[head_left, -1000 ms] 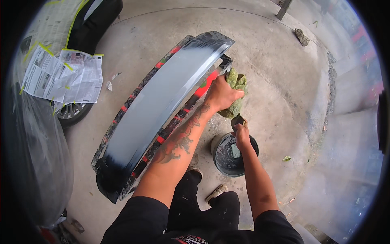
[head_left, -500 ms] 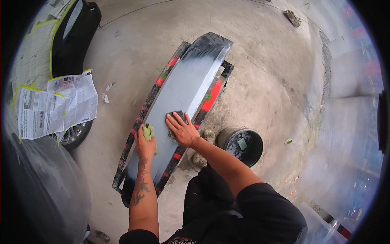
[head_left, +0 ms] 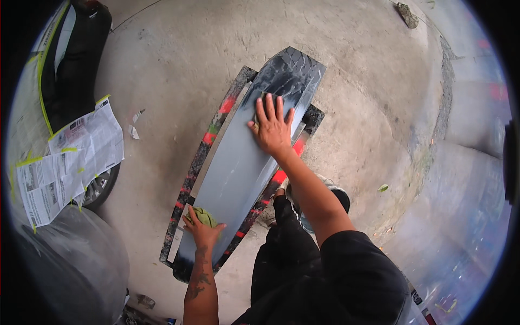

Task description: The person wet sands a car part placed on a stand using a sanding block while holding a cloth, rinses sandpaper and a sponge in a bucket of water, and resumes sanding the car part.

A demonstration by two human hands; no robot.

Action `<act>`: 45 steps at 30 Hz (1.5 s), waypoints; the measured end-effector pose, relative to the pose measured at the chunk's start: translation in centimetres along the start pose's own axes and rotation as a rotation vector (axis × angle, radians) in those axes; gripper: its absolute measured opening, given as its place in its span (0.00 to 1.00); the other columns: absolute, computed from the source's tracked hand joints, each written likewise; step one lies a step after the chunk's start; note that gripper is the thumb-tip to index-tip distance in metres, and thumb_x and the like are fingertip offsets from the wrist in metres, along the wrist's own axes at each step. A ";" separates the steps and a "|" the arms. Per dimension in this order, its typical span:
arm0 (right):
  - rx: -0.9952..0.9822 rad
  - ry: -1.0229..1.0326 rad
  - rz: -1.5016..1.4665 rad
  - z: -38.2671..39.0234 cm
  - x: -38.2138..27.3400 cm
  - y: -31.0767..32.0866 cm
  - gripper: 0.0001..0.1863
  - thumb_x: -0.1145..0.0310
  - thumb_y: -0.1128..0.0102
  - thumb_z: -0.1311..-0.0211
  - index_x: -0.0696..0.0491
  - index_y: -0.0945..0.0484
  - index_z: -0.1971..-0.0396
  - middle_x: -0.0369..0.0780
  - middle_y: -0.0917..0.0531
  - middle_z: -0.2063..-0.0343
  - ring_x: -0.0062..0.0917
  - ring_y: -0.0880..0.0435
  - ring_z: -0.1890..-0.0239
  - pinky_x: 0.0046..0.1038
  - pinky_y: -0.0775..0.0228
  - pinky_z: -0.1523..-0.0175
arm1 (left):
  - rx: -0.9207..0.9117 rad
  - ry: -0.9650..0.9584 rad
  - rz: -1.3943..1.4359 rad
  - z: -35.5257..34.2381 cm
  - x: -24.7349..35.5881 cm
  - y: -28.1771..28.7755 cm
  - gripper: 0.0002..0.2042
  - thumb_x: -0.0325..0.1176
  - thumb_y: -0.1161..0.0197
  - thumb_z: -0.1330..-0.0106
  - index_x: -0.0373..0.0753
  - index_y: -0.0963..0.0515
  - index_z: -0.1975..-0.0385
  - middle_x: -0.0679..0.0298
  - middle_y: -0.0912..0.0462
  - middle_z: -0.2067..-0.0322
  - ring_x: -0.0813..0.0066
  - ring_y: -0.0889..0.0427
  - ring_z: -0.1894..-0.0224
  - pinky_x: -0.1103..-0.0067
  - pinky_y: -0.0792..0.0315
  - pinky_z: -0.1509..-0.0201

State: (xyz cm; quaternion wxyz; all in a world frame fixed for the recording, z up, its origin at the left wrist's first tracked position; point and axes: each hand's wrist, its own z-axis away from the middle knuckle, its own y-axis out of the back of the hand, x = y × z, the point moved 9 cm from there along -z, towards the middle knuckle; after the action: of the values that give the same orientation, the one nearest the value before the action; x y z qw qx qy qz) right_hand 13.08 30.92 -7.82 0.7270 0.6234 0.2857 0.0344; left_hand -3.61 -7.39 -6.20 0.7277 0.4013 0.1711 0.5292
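A long panel [head_left: 233, 168], grey in the middle and black with wet streaks at its far end, lies on a black and red stand [head_left: 187, 187]. Toward the far end my right hand [head_left: 272, 130] presses flat, fingers stretched, over a dark sanding pad [head_left: 260, 104]. Only a sliver of that pad shows beside the fingers. Closer to me, my left hand [head_left: 205, 234] holds a crumpled yellow-green cloth [head_left: 203, 217] against the panel's near left part, its fingers and thumb around the cloth.
A dark bucket [head_left: 340, 196] stands right of the panel, partly behind my right arm. At left is a car part masked with printed paper [head_left: 89, 138], above a wheel [head_left: 100, 187]. Clear plastic sheeting [head_left: 81, 260] hangs at lower left. A stone [head_left: 407, 15] lies far right.
My right hand has slid with the pad up the panel to its far end. My left hand has moved slightly nearer me with the cloth, and its fingers are spread wider. The view has shifted.
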 end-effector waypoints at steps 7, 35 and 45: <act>-0.171 0.327 -0.003 -0.9 -1.5 -1.2 0.41 0.35 0.52 0.32 0.43 0.40 0.25 0.36 0.42 0.24 0.36 0.50 0.21 0.55 0.61 0.22 | -0.062 0.170 -0.020 -0.5 -0.7 -0.4 0.74 0.42 0.11 0.64 0.55 0.68 0.22 0.28 0.68 0.27 0.31 0.67 0.22 0.43 0.54 0.23; 0.046 -0.089 0.017 -16.1 11.0 1.3 0.44 0.31 0.60 0.30 0.49 0.42 0.25 0.37 0.42 0.24 0.36 0.48 0.21 0.56 0.58 0.23 | -0.089 0.153 0.045 -0.2 1.2 0.4 0.73 0.37 0.12 0.64 0.49 0.67 0.22 0.29 0.62 0.27 0.30 0.55 0.25 0.48 0.46 0.25; -0.332 0.470 -0.061 -1.0 -3.4 -3.0 0.43 0.33 0.58 0.29 0.44 0.46 0.23 0.32 0.46 0.22 0.34 0.54 0.20 0.52 0.66 0.20 | -0.106 0.207 -0.062 -0.4 0.7 0.6 0.71 0.38 0.12 0.62 0.51 0.65 0.23 0.32 0.58 0.29 0.25 0.47 0.29 0.45 0.40 0.29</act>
State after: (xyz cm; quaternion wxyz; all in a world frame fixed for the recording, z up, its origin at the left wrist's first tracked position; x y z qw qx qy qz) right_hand 8.88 29.81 -9.36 0.7337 0.4622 0.4553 0.2022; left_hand -3.98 -6.49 -5.92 0.7423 0.3001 0.2295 0.5534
